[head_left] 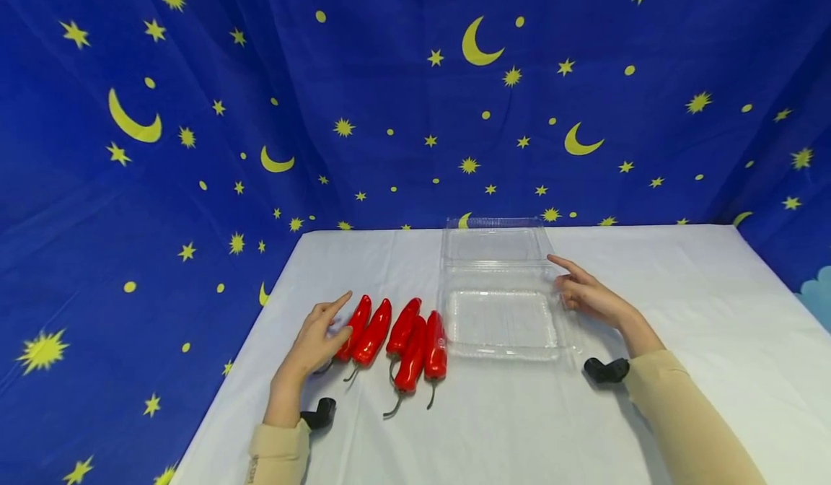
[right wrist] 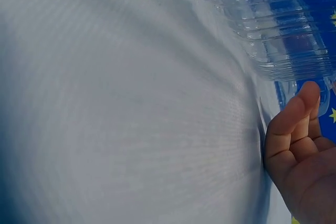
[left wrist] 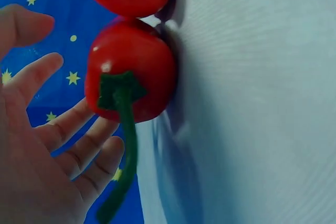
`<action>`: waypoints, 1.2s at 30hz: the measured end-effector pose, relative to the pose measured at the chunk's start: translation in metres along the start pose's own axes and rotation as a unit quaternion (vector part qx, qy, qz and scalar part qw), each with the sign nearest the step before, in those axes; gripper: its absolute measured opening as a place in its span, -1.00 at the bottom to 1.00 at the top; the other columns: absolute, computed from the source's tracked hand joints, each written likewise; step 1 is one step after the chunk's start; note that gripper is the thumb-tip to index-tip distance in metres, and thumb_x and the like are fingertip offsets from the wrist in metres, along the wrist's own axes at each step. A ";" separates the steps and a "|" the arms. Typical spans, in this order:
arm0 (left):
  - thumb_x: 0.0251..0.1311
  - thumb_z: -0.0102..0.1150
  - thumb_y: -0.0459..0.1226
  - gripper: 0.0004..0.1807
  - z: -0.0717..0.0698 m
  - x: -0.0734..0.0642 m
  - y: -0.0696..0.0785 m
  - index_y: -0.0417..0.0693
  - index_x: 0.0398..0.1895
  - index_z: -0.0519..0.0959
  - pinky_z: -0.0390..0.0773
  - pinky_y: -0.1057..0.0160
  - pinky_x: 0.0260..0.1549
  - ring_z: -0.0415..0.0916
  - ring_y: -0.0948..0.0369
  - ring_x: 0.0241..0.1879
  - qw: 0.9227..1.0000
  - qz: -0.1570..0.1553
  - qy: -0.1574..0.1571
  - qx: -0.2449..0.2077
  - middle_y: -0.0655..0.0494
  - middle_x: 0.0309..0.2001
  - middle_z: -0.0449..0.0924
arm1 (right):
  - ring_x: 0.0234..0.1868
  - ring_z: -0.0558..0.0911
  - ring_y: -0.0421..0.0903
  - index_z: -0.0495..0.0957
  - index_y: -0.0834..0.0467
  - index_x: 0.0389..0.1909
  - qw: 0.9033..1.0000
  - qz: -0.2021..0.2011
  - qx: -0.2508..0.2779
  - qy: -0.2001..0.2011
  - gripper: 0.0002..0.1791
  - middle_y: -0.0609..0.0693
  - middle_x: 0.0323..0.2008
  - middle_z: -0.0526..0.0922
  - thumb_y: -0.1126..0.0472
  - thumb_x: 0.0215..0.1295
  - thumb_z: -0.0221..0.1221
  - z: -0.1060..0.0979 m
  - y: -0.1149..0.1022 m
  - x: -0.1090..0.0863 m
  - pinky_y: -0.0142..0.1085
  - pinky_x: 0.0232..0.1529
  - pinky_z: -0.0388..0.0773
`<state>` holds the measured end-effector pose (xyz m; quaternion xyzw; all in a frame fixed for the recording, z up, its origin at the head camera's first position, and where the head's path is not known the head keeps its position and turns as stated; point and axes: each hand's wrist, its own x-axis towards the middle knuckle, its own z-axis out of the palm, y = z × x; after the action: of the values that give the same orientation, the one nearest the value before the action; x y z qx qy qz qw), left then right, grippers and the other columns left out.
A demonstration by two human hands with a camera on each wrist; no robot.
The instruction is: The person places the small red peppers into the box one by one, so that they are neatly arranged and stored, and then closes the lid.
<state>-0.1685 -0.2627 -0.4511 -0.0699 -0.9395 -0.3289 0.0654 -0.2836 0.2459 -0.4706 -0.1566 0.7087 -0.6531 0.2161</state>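
Several shiny red peppers (head_left: 371,335) with green stems lie side by side on the white cloth. My left hand (head_left: 311,344) is at the leftmost pepper (head_left: 358,322), its index finger stretched forward and thumb over the near side. In the left wrist view the fingers spread behind that pepper (left wrist: 152,51), and the thumb stands apart from it. A clear plastic clamshell box (head_left: 503,319) lies with its lid (head_left: 493,243) raised at the back. Beside its right edge is my right hand (head_left: 594,301), index finger extended toward the hinge and the other fingers loosely bent.
White cloth (head_left: 506,427) covers the table. A blue curtain (head_left: 402,88) with yellow moons and stars hangs behind and along the left side. Black wrist-worn devices (head_left: 607,370) sit at both wrists.
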 end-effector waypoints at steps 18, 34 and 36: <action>0.08 0.18 -0.21 -0.35 0.011 -0.004 -0.001 0.07 0.33 0.37 0.43 0.07 -0.18 0.36 0.12 -0.21 0.996 -0.057 -0.058 0.030 0.00 -0.18 0.41 | -0.47 0.40 -0.20 -0.18 0.16 0.48 1.000 -0.005 0.026 0.016 -0.36 0.21 -0.11 0.24 0.24 0.49 -0.16 -0.002 -0.001 0.007 -0.36 -0.44 0.35; 0.09 0.13 -0.19 -0.38 0.012 -0.002 0.000 0.09 0.32 0.38 0.45 -0.01 -0.15 0.39 0.07 -0.14 0.995 -0.082 -0.045 0.031 -0.07 -0.09 0.44 | -0.46 0.34 -0.20 -0.17 0.17 0.48 0.999 -0.002 0.033 0.036 -0.33 0.12 -0.24 0.29 0.22 0.47 -0.10 0.001 -0.002 0.006 -0.34 -0.40 0.37; 0.11 0.13 -0.20 -0.38 0.011 -0.002 0.000 0.10 0.33 0.37 0.45 -0.03 -0.14 0.39 0.07 -0.13 0.995 -0.082 -0.045 0.022 -0.07 -0.08 0.44 | -0.46 0.32 -0.20 -0.17 0.17 0.48 0.999 -0.001 0.036 0.037 -0.32 0.08 -0.28 0.27 0.22 0.46 -0.09 0.001 -0.001 0.006 -0.34 -0.38 0.37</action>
<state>-0.1673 -0.2560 -0.4598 -0.0061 -0.9510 -0.3092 -0.0031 -0.2886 0.2419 -0.4703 -0.1252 0.6923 -0.6834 0.1951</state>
